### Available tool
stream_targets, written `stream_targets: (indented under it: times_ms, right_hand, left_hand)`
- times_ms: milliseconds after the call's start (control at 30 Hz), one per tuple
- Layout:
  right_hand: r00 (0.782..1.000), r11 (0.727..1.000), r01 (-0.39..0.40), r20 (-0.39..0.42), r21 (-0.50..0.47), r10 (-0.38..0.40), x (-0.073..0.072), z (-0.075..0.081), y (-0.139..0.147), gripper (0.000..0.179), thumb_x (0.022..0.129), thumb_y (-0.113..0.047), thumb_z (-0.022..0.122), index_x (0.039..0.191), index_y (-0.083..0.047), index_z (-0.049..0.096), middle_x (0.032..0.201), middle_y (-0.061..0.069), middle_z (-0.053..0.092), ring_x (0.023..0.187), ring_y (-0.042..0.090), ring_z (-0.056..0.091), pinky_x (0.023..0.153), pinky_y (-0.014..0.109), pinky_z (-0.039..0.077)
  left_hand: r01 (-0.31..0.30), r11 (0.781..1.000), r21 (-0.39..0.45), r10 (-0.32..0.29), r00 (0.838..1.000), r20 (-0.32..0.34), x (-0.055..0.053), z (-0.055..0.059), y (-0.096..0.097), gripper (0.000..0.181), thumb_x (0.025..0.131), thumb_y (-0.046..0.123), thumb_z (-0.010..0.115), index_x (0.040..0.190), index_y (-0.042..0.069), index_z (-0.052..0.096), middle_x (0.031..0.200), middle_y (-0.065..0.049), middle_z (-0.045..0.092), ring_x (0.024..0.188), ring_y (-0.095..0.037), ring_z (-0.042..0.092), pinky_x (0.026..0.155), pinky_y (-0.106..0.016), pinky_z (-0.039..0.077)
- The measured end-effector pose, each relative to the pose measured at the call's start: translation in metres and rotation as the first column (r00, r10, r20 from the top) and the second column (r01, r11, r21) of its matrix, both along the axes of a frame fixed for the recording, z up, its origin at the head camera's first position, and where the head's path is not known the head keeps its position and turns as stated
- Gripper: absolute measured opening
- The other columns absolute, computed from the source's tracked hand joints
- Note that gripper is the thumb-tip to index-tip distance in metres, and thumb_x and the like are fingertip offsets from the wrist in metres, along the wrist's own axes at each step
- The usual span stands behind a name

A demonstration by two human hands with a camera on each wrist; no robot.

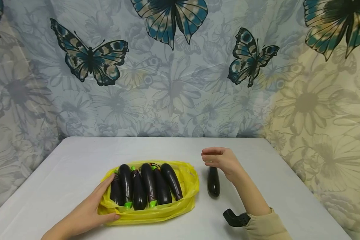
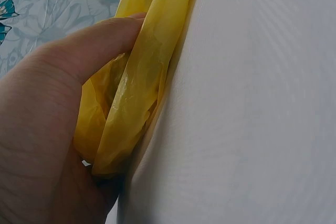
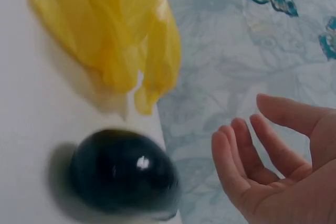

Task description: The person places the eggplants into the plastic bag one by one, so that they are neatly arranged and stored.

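A yellow plastic bag [image 1: 190, 186], its mouth spread wide, sits on the table with several dark eggplants [image 1: 139, 190] side by side in it. My left hand [image 1: 88, 208] grips the bag's left end, fingers along the far side and thumb at the near rim. In the left wrist view the thumb [image 2: 105, 43] reaches into the folds of the yellow plastic [image 2: 142, 72]. One more eggplant [image 1: 213, 183] lies alone to the right of the bag. Over its far end is my right hand [image 1: 225, 160], fingers loosely bent with nothing in them; the right wrist view shows a gap between hand and eggplant [image 3: 126, 174].
A white cloth covers the table [image 1: 168, 146]. Behind it hangs a butterfly-patterned curtain [image 1: 180, 90]. A black curved device [image 1: 237, 218] sticks out at the right sleeve [image 1: 268, 226], near the table surface.
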State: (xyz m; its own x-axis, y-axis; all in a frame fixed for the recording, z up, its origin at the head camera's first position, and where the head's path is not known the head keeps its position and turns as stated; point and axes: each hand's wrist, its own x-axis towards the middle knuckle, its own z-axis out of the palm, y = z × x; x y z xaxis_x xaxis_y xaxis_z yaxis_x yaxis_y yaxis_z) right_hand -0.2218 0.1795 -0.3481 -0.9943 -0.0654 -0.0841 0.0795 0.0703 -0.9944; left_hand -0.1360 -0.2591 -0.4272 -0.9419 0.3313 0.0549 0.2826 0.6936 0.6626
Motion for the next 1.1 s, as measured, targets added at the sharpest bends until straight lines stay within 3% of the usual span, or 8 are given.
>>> stream_targets:
  times_ms: [233, 433, 667, 1100]
  right_hand:
    - [0.999, 0.998, 0.026, 0.017, 0.061, -0.027, 0.002, -0.012, 0.026, 0.034, 0.085, -0.001, 0.074, 0.116, 0.010, 0.065, 0.113, 0.018, 0.065, 0.102, 0.029, 0.065, 0.086, 0.040, 0.055]
    - [1.000, 0.995, 0.019, 0.000, 0.101, -0.019, -0.002, -0.018, 0.038, 0.040, 0.085, -0.003, 0.074, 0.119, 0.013, 0.061, 0.118, 0.024, 0.063, 0.097, 0.025, 0.067, 0.088, 0.042, 0.054]
    - [0.998, 0.988, 0.047, 0.039, 0.146, -0.053, -0.007, -0.025, 0.045, 0.046, 0.085, -0.004, 0.074, 0.124, 0.015, 0.058, 0.120, 0.025, 0.062, 0.091, 0.018, 0.067, 0.085, 0.038, 0.056]
    - [0.989, 0.993, 0.062, 0.125, 0.096, -0.074, -0.011, -0.038, 0.057, 0.049, 0.084, -0.004, 0.075, 0.127, 0.012, 0.057, 0.107, 0.012, 0.069, 0.094, 0.026, 0.064, 0.083, 0.042, 0.056]
  left_hand:
    - [-0.001, 1.000, 0.002, 0.001, 1.000, 0.000, -0.002, -0.001, -0.001, 0.114, 0.075, 0.059, 0.078, 0.159, 0.028, 0.009, 0.160, -0.016, 0.014, 0.139, -0.047, 0.024, 0.099, -0.071, 0.032]
    - [-0.001, 1.000, 0.002, 0.001, 1.000, 0.007, -0.003, 0.000, -0.002, 0.113, 0.076, 0.060, 0.077, 0.160, 0.027, 0.008, 0.160, -0.017, 0.014, 0.139, -0.048, 0.022, 0.098, -0.072, 0.031]
    - [0.003, 1.000, 0.007, -0.003, 1.000, 0.007, -0.004, 0.000, -0.002, 0.113, 0.075, 0.059, 0.078, 0.160, 0.027, 0.009, 0.160, -0.016, 0.014, 0.139, -0.048, 0.023, 0.099, -0.071, 0.032]
    - [0.008, 1.000, 0.009, -0.008, 1.000, 0.009, -0.003, 0.001, 0.000, 0.113, 0.076, 0.057, 0.078, 0.160, 0.026, 0.009, 0.160, -0.018, 0.015, 0.139, -0.049, 0.023, 0.098, -0.071, 0.032]
